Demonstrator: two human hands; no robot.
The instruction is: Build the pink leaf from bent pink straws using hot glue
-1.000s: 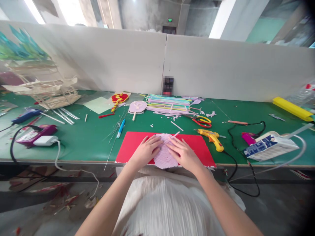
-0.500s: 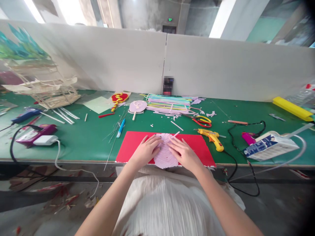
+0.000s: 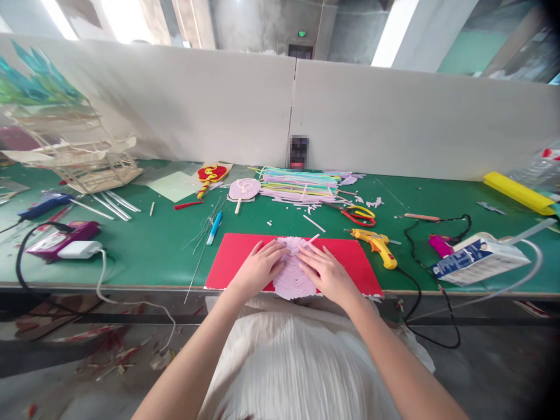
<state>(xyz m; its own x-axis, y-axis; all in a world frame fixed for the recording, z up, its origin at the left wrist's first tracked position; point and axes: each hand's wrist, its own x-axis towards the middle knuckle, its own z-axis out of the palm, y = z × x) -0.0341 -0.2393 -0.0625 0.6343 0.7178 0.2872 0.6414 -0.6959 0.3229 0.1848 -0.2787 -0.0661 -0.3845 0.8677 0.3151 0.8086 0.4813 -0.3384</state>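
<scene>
A pale pink ribbed shape (image 3: 292, 279) made of rows of strips lies on a red sheet (image 3: 227, 256) at the near edge of the green table (image 3: 153, 245). My left hand (image 3: 259, 269) rests flat on the shape's left side, fingers stretched out. On its right side my right hand (image 3: 329, 273) lies flat too, fingers spread, with a thin white stick (image 3: 312, 238) just past the fingertips. Neither hand holds anything.
Behind the red sheet lie a yellow glue gun (image 3: 377, 245), red and yellow scissors (image 3: 361, 214), a pile of coloured strips (image 3: 301, 185), a pink round piece on a stick (image 3: 244, 190) and a blue pen (image 3: 214, 227). A wooden model (image 3: 87, 160) stands at left, a carton (image 3: 479, 261) at right.
</scene>
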